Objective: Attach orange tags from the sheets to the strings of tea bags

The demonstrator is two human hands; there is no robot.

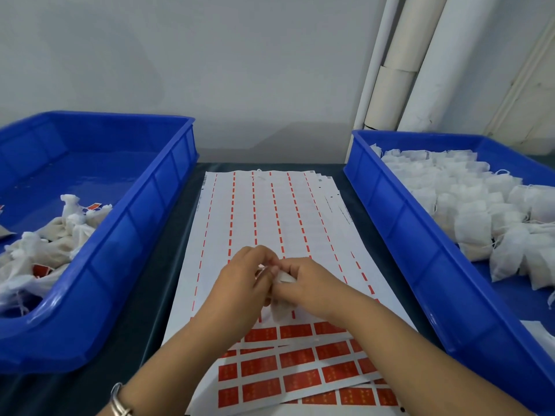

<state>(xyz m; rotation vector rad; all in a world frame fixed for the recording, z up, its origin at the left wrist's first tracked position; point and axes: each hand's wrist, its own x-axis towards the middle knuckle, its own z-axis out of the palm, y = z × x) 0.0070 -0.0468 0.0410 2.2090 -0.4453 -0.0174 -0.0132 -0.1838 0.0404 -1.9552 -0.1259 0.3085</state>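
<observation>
Both hands meet over the middle of the tag sheets (270, 211). My right hand (303, 283) holds a white tea bag (280, 310), which hangs below the fingers. My left hand (243, 280) pinches something small at the bag's top; a hint of orange shows between the fingertips, mostly hidden. The upper part of the top sheet is peeled, with only thin orange strips left. Whole orange tags (295, 357) remain in rows on the near part of the sheets.
A blue bin (144, 223) on the left holds tea bags with orange tags (42, 250). A blue bin (399, 223) on the right is filled with untagged white tea bags (468, 211). White pipes (399, 70) stand against the wall behind.
</observation>
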